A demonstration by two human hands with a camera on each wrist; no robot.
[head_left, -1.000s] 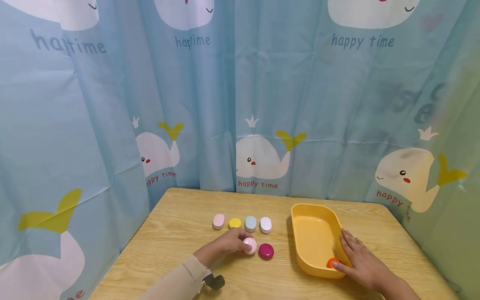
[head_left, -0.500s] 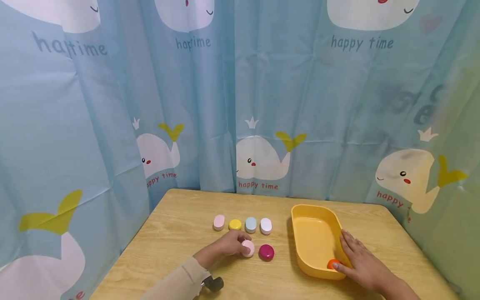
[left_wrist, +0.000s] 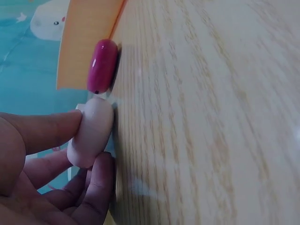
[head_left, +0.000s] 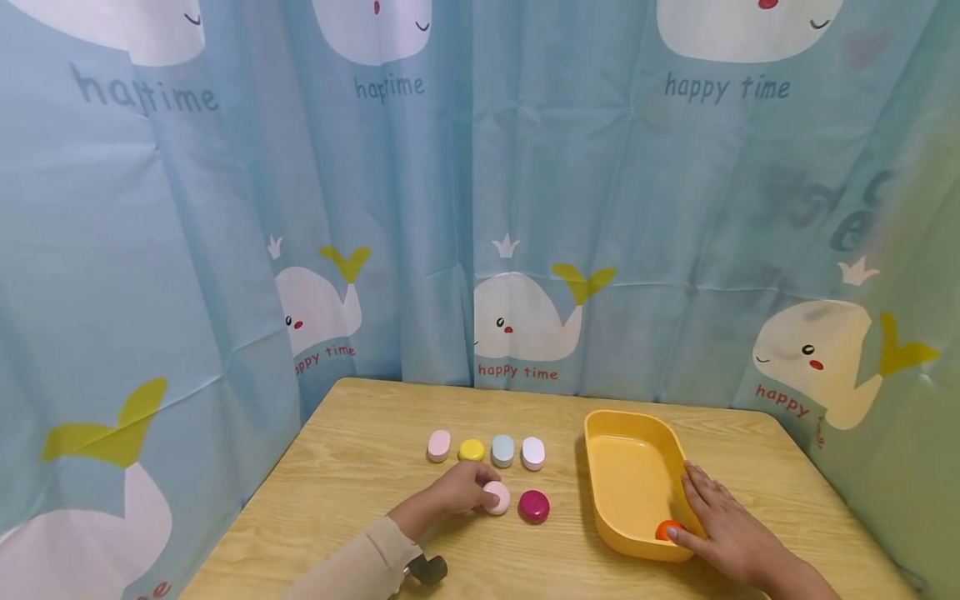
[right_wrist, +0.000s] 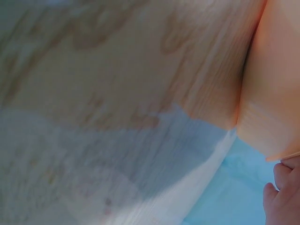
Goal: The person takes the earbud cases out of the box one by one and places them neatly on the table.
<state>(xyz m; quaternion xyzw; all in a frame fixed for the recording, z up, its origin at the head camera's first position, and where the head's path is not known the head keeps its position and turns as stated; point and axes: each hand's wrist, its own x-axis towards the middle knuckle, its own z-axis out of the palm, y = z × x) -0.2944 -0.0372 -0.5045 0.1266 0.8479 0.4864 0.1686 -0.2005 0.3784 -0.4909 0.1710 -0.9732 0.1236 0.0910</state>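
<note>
My left hand (head_left: 465, 488) pinches a small round pale pink case (head_left: 497, 497) low at the tabletop, thumb on one side and fingers on the other. In the left wrist view, the same pink case (left_wrist: 91, 132) sits between thumb and fingertips. Just beyond it lies a glossy magenta round case (left_wrist: 102, 65), apart from my hand. My right hand (head_left: 723, 525) rests with extended fingers along the right side of a yellow tray (head_left: 592, 483). Its thumb reaches over the near rim, beside a partly hidden orange round object (head_left: 667, 530) in the tray's near right corner.
Behind my left hand stands a row of small cases: a pink oval (head_left: 438, 446), a yellow round one (head_left: 471, 451), a blue-grey oval (head_left: 502, 450) and a white oval (head_left: 533, 452). A blue whale-print curtain (head_left: 420, 208) borders the wooden table (head_left: 360, 450).
My left hand has shifted the pale pink case slightly left and toward me, widening its gap from the magenta case. My right hand and the tray stay in place.
</note>
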